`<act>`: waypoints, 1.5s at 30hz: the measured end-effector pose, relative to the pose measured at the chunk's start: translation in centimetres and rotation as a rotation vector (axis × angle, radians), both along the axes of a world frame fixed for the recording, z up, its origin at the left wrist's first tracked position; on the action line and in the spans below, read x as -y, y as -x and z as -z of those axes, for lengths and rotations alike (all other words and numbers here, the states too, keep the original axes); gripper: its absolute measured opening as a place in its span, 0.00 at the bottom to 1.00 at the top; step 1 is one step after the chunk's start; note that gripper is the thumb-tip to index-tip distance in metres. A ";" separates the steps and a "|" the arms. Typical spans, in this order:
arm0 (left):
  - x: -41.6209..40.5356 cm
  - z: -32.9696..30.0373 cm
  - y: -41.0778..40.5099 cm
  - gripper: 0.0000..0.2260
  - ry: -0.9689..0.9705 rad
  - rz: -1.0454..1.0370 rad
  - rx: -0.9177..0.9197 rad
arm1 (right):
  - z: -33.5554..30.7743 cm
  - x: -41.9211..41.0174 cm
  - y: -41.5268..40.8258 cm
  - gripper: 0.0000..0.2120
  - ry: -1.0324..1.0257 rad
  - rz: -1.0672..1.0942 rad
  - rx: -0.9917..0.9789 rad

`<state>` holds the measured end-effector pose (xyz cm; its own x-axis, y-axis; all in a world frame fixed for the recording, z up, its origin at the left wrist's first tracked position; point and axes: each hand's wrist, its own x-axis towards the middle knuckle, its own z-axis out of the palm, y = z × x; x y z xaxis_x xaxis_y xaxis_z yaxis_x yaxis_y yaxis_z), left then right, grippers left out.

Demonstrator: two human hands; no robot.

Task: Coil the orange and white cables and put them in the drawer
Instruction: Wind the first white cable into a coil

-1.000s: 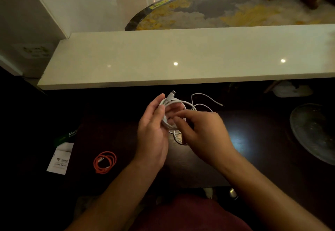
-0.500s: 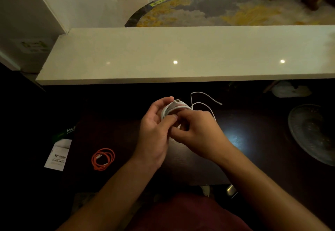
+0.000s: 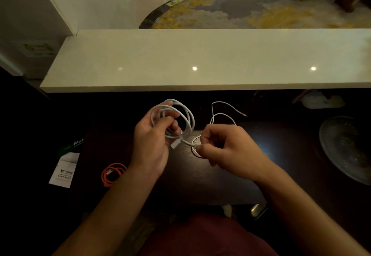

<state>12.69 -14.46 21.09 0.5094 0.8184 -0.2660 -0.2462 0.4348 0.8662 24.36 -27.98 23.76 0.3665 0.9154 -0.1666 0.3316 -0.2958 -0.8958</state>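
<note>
Above the dark desk (image 3: 210, 179), my left hand (image 3: 152, 145) grips a white cable (image 3: 186, 119) wound into several loops. Its white plug end hangs just below the loops, between my hands. My right hand (image 3: 226, 149) pinches the strand that leads off that plug. A second thin white cable (image 3: 222, 113) lies loose on the desk behind my right hand. The orange cable (image 3: 112, 173) lies coiled on the desk to the left of my left wrist. No drawer is in view.
A pale stone ledge (image 3: 200, 62) runs across above the desk. A white leaflet (image 3: 64, 171) and a green packet (image 3: 74, 145) lie at the left. A round glass dish (image 3: 345, 147) sits at the right. A small round ring (image 3: 195, 149) lies under my right fingertips.
My hands have drawn apart. The white loops now stand open above my left hand, and my right hand has moved right and down, pulling the plug end out of the coil.
</note>
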 end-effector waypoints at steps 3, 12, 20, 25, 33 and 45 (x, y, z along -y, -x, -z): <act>0.9 0.0 -0.1 0.13 -0.008 0.034 -0.010 | 0.1 -0.2 0.1 0.11 -0.021 -0.001 -0.043; 0.7 -0.5 1.0 0.12 0.164 0.364 0.163 | 0.7 -0.1 -0.5 0.10 -0.048 0.134 -0.327; 0.4 -0.4 1.2 0.24 0.290 0.539 0.078 | 0.4 0.4 -1.0 0.10 -0.075 0.111 -0.350; 0.4 -0.5 1.3 0.22 0.300 0.584 0.112 | 0.6 0.6 -1.2 0.09 -0.110 0.142 -0.355; 0.5 -0.2 1.8 0.24 0.269 0.699 0.146 | 0.5 1.0 -1.6 0.05 -0.073 0.104 -0.314; 0.7 -0.5 1.4 0.15 0.291 0.731 0.189 | 0.5 1.5 -1.6 0.11 -0.118 0.161 -0.280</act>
